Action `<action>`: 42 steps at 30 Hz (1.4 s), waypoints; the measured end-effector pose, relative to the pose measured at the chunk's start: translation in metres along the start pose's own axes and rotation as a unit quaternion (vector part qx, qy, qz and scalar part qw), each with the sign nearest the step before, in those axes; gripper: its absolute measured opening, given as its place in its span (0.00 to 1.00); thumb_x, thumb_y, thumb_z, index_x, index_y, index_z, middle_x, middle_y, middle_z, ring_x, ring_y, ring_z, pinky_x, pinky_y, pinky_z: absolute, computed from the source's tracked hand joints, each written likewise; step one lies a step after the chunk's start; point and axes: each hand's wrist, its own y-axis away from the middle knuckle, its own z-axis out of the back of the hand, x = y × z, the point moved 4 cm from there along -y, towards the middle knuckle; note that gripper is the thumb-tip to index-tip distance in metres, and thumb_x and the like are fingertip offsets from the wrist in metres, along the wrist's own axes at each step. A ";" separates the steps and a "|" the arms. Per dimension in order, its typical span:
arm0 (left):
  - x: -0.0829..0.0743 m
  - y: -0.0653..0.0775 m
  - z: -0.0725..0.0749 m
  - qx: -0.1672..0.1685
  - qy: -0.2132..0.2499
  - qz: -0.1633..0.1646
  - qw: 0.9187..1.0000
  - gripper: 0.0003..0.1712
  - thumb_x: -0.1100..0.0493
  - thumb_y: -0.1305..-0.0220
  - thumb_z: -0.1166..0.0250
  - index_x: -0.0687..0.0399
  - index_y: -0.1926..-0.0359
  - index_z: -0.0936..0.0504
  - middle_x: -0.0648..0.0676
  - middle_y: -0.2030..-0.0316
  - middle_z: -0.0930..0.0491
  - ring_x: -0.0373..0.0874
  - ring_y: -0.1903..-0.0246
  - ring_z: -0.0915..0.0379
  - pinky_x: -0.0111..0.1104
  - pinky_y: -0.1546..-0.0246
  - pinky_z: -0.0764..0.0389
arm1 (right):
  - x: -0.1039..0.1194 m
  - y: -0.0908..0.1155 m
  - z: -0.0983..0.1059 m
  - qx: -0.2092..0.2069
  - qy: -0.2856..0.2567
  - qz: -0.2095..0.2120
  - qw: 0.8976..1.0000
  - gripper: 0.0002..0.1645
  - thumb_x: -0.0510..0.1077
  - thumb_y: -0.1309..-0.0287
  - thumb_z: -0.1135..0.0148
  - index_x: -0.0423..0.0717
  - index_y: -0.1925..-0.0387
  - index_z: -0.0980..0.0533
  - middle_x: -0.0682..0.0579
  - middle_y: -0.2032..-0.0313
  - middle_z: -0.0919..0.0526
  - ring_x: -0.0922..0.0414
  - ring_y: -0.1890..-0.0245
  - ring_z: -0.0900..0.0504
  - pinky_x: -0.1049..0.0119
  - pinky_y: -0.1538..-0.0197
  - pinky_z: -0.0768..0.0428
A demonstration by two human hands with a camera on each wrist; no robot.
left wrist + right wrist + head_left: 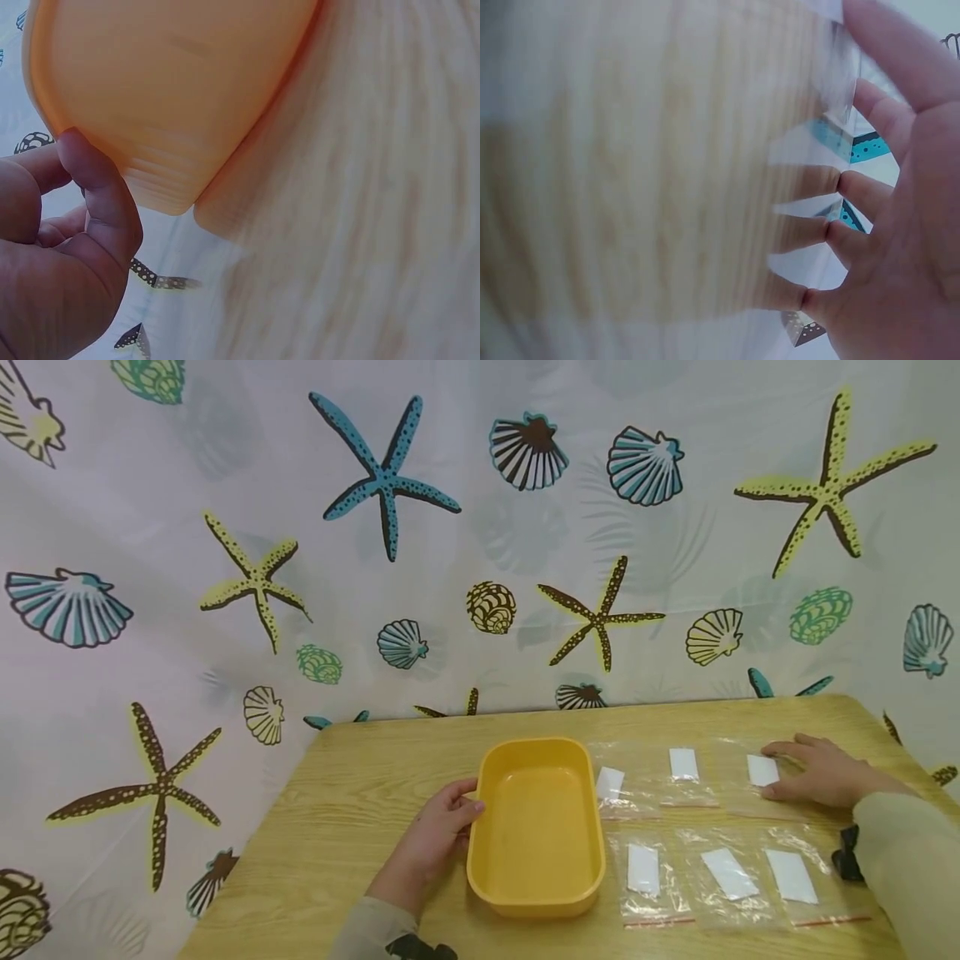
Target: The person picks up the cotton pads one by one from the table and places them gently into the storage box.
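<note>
A yellow plastic tub (536,835) stands on the table, nothing inside it. My left hand (442,827) holds its left rim, thumb at the edge and fingers on the outer wall; the left wrist view shows this grip on the tub (172,90) close up. At the far right of the back row, my right hand (821,770) reaches over a clear zip bag (731,793) with a white card (763,771) in it. Its thumb and fingers lie beside the card. In the right wrist view the fingers of the right hand (900,202) are spread, fingertips down at the table.
Several more clear bags with white cards lie in two rows right of the tub, among them one at back centre (683,764) and one at front left (643,870). Behind the wooden table (352,810) hangs a curtain (465,668) printed with shells and starfish.
</note>
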 end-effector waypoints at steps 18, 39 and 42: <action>0.000 0.001 0.000 0.013 0.009 0.002 1.000 0.31 0.55 0.25 0.39 0.57 0.27 0.35 0.60 0.54 0.23 0.49 0.62 0.18 0.39 0.63 0.15 | 0.004 -0.001 0.001 -0.012 -0.027 -0.008 1.000 0.52 0.70 0.51 0.27 0.36 0.39 0.28 0.17 0.37 0.43 0.20 0.38 0.44 0.22 0.44 0.40; -0.003 0.004 -0.002 0.013 0.001 0.000 1.000 0.30 0.55 0.25 0.40 0.57 0.28 0.34 0.60 0.56 0.24 0.48 0.64 0.20 0.37 0.65 0.17 | 0.018 0.008 0.031 -0.086 -0.030 0.026 0.996 0.55 0.77 0.51 0.31 0.34 0.42 0.29 0.25 0.36 0.40 0.26 0.38 0.40 0.26 0.41 0.38; -0.001 0.003 -0.001 0.013 0.002 0.002 1.000 0.29 0.56 0.25 0.40 0.57 0.28 0.34 0.60 0.56 0.24 0.49 0.64 0.20 0.37 0.65 0.17 | 0.032 0.013 0.040 -0.089 -0.018 0.035 0.995 0.54 0.76 0.50 0.31 0.34 0.42 0.28 0.24 0.34 0.42 0.24 0.37 0.41 0.25 0.41 0.38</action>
